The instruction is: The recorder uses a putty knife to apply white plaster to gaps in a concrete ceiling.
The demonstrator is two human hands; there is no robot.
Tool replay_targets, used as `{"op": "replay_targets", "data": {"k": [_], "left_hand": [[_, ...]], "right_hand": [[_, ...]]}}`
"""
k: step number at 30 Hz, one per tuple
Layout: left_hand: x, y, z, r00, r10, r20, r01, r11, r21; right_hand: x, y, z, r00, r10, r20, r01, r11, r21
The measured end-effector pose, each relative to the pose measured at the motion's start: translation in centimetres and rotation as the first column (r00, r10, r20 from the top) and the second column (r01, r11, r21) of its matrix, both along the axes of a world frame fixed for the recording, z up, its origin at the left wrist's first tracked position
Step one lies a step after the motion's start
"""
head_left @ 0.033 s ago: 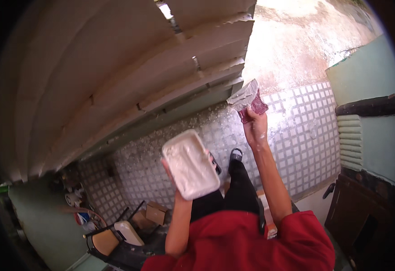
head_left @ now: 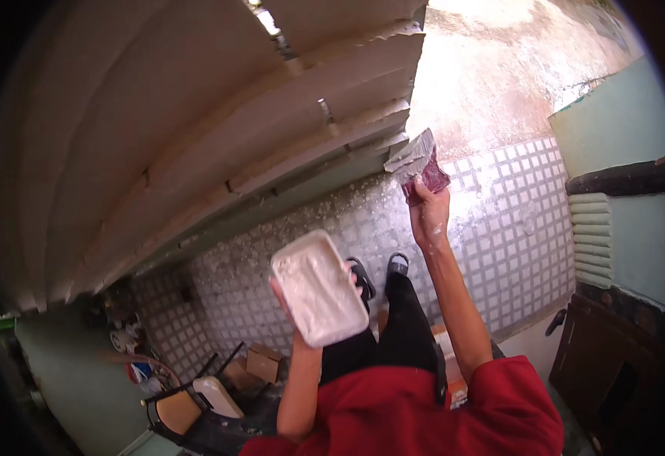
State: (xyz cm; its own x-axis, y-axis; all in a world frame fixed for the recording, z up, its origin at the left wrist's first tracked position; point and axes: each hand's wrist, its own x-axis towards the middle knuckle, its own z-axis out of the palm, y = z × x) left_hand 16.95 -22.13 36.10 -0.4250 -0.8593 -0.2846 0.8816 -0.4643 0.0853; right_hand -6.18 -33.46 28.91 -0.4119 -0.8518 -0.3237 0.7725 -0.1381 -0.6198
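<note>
From below, my left hand [head_left: 279, 295] grips a white rectangular tray [head_left: 281, 262] with rounded corners; my fingers wrap round its sides. Smooth off-white paste [head_left: 321, 289] covers the tray's inside. Farther out to the right, my right hand [head_left: 429, 207] is closed on a putty scraper [head_left: 432, 181]. Its dark red part sits under my thumb, and its wide grey blade is smeared and points up and away, near the end of the large panelled surface. Pale smears show on my right wrist.
The ridged panelled surface [head_left: 218, 137] fills the upper left, with bright gaps. Below lies a speckled tiled floor [head_left: 499, 228]. A chair [head_left: 176, 410] and cardboard box [head_left: 264, 363] stand at lower left. A dark cabinet [head_left: 598, 365] and green wall [head_left: 621, 121] are at right.
The tray in my left hand has dropped slightly lower in view, and more of my left sandal shows. The scraper has risen very slightly toward the panelled surface.
</note>
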Motion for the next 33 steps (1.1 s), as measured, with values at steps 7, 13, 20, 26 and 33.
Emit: {"op": "replay_targets", "data": {"k": [7,13,20,26,33], "left_hand": [[-0.6,-0.2,-6.6,0.999,0.01,-0.034,-0.005,0.99,0.137],[-0.2,0.0,-10.9,0.999,-0.027,0.035,0.02,0.982,0.189],[1.4,2.5,-13.9,0.998,0.0,0.068,-0.016,0.974,0.225],[2.0,4.4,-15.5,0.999,0.02,0.049,-0.031,0.971,0.238],[2.3,5.4,-15.9,0.998,0.063,-0.02,-0.057,0.974,0.22]], "right_hand": [[-3.1,-9.9,-5.3,-0.041,-0.395,-0.918,0.032,0.918,-0.396],[-3.8,-15.4,-6.1,-0.392,-0.535,-0.748,-0.044,0.824,-0.565],[-3.0,-18.7,-4.7,-0.483,-0.586,-0.651,-0.1,0.775,-0.624],[-2.5,-20.5,-6.1,-0.501,-0.534,-0.681,-0.123,0.823,-0.554],[-3.7,-16.6,-9.9,-0.457,-0.311,-0.833,-0.149,0.95,-0.273]]}}
